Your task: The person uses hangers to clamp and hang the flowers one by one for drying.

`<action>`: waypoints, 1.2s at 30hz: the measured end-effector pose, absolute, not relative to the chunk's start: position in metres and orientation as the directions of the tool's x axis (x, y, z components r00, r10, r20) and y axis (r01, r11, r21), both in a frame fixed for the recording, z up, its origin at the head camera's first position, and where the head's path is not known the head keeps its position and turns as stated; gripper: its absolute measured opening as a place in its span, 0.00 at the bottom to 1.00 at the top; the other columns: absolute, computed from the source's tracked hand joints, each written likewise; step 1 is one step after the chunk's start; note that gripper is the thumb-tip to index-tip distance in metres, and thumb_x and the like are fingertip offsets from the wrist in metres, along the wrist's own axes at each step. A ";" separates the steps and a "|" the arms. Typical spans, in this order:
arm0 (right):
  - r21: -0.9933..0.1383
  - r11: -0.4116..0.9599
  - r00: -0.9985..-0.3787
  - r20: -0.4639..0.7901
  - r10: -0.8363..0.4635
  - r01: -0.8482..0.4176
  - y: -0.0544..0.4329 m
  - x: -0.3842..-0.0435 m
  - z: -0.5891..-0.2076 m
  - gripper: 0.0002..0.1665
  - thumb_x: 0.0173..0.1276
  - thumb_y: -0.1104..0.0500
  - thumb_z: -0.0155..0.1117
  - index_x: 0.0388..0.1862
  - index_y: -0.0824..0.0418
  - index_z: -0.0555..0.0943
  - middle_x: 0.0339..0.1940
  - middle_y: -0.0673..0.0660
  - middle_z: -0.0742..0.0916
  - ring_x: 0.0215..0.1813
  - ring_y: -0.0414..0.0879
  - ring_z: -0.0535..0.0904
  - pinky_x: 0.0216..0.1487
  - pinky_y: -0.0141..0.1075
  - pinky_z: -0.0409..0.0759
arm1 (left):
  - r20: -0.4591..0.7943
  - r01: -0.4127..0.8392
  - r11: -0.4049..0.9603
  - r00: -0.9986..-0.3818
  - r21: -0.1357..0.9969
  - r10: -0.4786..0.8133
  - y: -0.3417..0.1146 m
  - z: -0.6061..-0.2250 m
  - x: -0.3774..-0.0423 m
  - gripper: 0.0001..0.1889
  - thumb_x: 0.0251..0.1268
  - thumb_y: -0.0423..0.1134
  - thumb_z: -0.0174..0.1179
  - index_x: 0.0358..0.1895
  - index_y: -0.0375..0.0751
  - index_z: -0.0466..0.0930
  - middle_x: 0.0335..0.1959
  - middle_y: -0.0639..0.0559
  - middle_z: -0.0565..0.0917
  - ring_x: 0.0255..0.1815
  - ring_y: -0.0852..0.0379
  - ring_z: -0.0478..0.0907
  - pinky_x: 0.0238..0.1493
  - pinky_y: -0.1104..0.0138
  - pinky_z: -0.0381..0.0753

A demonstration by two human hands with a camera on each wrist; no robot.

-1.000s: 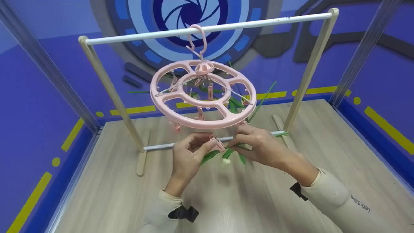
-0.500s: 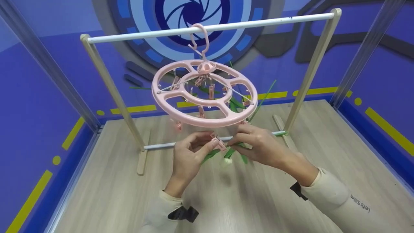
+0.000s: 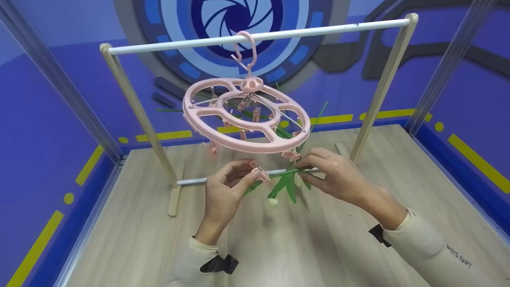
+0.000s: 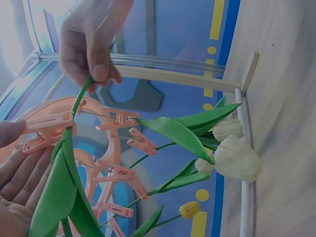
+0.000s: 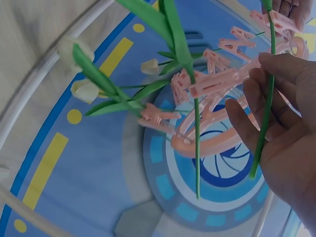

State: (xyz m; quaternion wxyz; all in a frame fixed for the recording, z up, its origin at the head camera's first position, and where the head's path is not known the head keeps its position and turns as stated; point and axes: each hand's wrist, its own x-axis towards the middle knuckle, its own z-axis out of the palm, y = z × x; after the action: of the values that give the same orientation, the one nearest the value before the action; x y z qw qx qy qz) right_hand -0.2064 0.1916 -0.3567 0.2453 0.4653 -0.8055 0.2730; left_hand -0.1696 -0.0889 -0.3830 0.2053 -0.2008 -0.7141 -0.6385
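Note:
A round pink clip hanger (image 3: pixel 255 147) hangs by its hook, with clothespins around it. My left hand (image 3: pixel 225 187) pinches one pink clothespin (image 3: pixel 259 171) below its front rim. In the left wrist view, a green tulip stem (image 4: pixel 80 98) passes at that clothespin's jaws, with broad leaves (image 4: pixel 57 182) below; its bloom is outside that view. Opposite, my right hand (image 3: pixel 338 171) pinches the same stem. The right wrist view shows the stem's cut end (image 5: pixel 254 170) beside the palm. Several other tulips hang in clothespins, including a white bloom (image 4: pixel 237 158) and a yellow one (image 4: pixel 189 210).
The hanger's hook (image 3: pixel 253 50) is over the white top bar (image 3: pixel 318 32) of a wooden-legged rack. A lower white bar (image 3: pixel 193 181) runs behind the hands. The rack stands on a wood-grain tabletop (image 3: pixel 131 239), with blue printed walls at the back and sides.
Both hands keep their holds. The left hand and clothespin have shifted left, the right hand slightly right, so more of the stem and leaves shows between them. The hanger has swung slightly left.

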 end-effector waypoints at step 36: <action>-0.517 0.544 -0.731 0.609 -0.309 -0.661 0.270 -0.218 -0.388 0.24 0.64 0.78 0.74 0.59 0.71 0.83 0.41 0.55 0.88 0.41 0.49 0.87 0.48 0.22 0.83 | 0.520 0.511 0.113 -0.851 0.852 -0.073 -0.112 -0.380 -0.178 0.17 0.73 0.31 0.69 0.62 0.31 0.83 0.54 0.45 0.89 0.53 0.51 0.87 0.58 0.63 0.86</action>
State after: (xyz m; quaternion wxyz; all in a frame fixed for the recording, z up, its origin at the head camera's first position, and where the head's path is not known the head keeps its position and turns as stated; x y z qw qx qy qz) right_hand -0.2180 0.2702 -0.3878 0.2301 0.2857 -0.8481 0.3824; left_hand -0.1776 -0.1121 -0.3796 0.2254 -0.1539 -0.7113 -0.6478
